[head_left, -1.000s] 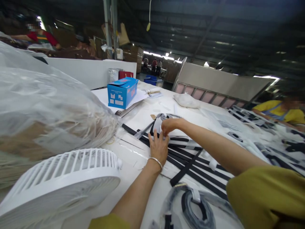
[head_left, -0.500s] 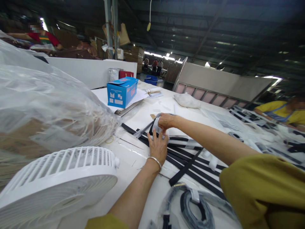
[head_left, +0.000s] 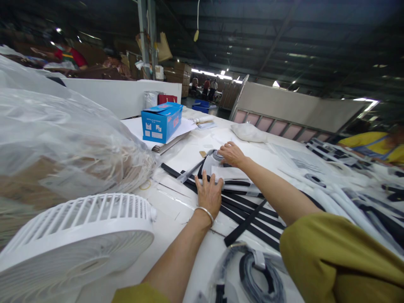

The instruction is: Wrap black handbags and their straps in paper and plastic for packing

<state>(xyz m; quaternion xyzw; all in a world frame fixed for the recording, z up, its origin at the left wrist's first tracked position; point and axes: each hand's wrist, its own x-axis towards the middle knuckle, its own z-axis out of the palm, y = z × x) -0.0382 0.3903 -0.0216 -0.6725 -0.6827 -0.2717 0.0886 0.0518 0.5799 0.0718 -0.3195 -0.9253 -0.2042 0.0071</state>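
My left hand (head_left: 208,194), a bangle on its wrist, lies with fingers spread on the near edge of a white-wrapped bundle of black strap (head_left: 236,184). Just beyond it, my right hand (head_left: 232,154) has its fingers bent around the right side of a small grey coil (head_left: 217,155); part of the coil is hidden by the fingers. Several long black straps (head_left: 249,219) lie under and to the right of my left hand, one crossing over the others. Nearer me rests a larger coil of strap (head_left: 261,273) in clear plastic.
A white fan (head_left: 85,235) stands at the front left, below a big clear plastic bag (head_left: 72,139). Beyond are a blue box (head_left: 162,122) on papers and a white plastic bag (head_left: 248,132). More wrapped straps (head_left: 334,155) lie at the right, near a person in yellow (head_left: 369,143).
My right hand has moved up and to the right off the wrapped bundle, and the grey coil now shows beside its fingers. My left hand has stayed in place.
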